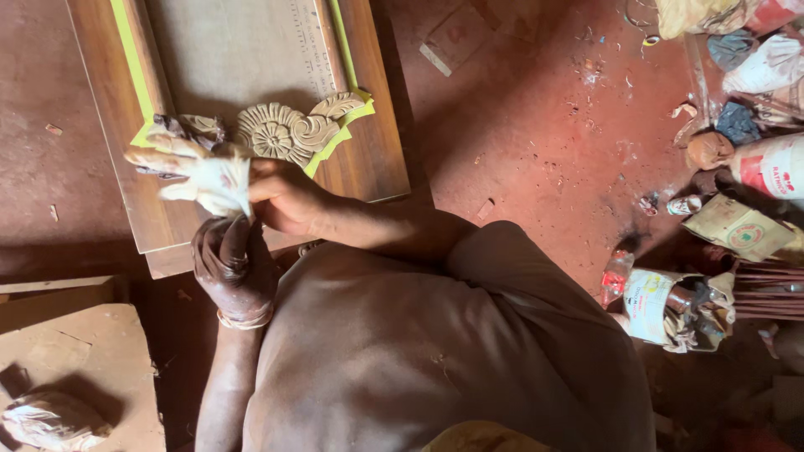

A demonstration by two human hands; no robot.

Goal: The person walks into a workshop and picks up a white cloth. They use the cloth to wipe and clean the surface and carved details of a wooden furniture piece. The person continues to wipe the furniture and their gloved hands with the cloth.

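Bent knee (pixel 435 360) fills the foreground. Left hand (pixel 234 264) and right hand (pixel 285 197) both clench a stained white rag (pixel 205 176) over the wooden panel's (pixel 377 151) near edge, beside the carved floral ornament (pixel 289 130).

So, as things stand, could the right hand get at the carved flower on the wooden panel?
Probably yes. The right hand grips a white rag just below the carved flower on the wooden panel, and nothing lies between them, though the rag keeps its fingers busy.
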